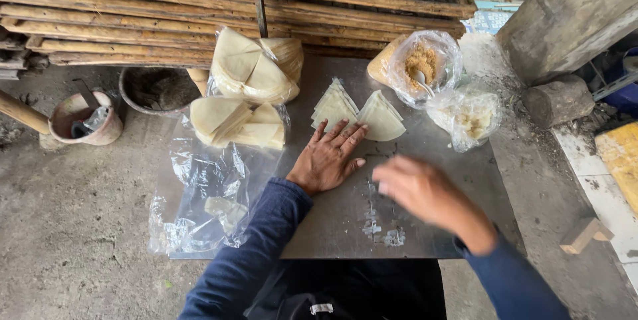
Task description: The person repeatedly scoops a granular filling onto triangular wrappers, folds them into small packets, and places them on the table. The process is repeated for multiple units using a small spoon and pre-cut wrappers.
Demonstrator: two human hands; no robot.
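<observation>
Your left hand (327, 159) is lying flat on the desk (425, 160), fingers spread, holding nothing, fingertips touching the wrapper stack (334, 105). Your right hand (423, 190) is hovering blurred; grip unclear.

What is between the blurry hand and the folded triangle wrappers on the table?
Nothing visible. The right hand hovers over bare metal table, and only open tabletop lies between it and the triangle wrappers. The left hand rests flat beside that path, fingertips near the wrappers.
</observation>
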